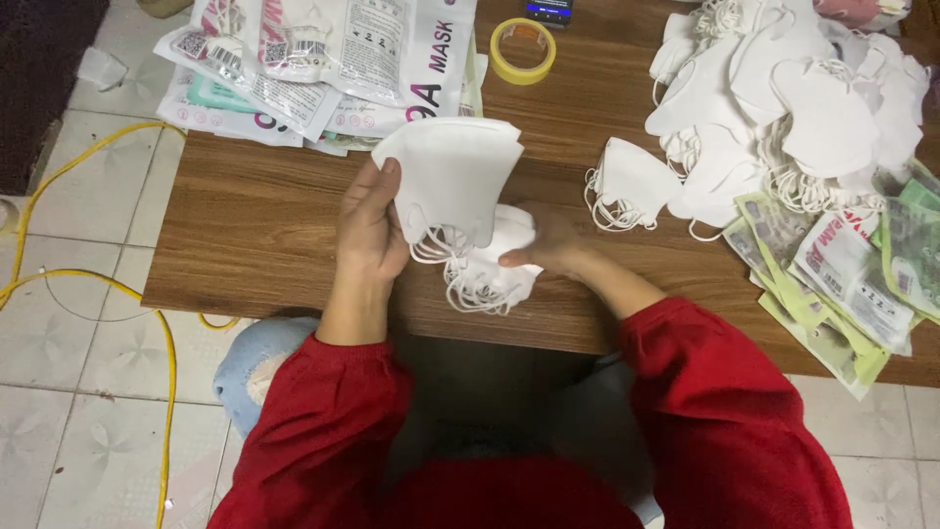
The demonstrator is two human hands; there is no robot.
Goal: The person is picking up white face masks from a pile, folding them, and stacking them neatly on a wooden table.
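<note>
Red sleeves (392, 431) nearest the lens, both forearms reaching out over the near edge of the wooden counter (264, 225). Left hand (372, 230) raised slightly, fingers (384, 186) closed round the left edge of a stack of white folded masks (455, 171), thumb side behind, stack fanned a little at top, ear loops (436, 245) dangling below. Right hand (548, 245) low on the counter, fingers curled and pressing on a second mask bundle (494, 269), loops spilling toward the counter edge; cannot tell whether truly pinched or just pressed flat.

Handling, as judgement: masks very light, soft, floppy, no fragility; layers likely to slide apart, so best gripped across the folded spine edge with all layers pinched together, not by the loops, which tangle.

Position: held stack sits directly against left palm, just above and touching the lower bundle; lower bundle under right fingertips, between both hands.

Around: loose white mask pile (783, 108) far right, printed pouches (842, 284) at right edge, more printed packets (323, 59) top left, yellow tape roll (522, 49) top centre, phone (548, 10) beyond it, yellow cable (88, 284) on tiled floor (78, 411) left.
</note>
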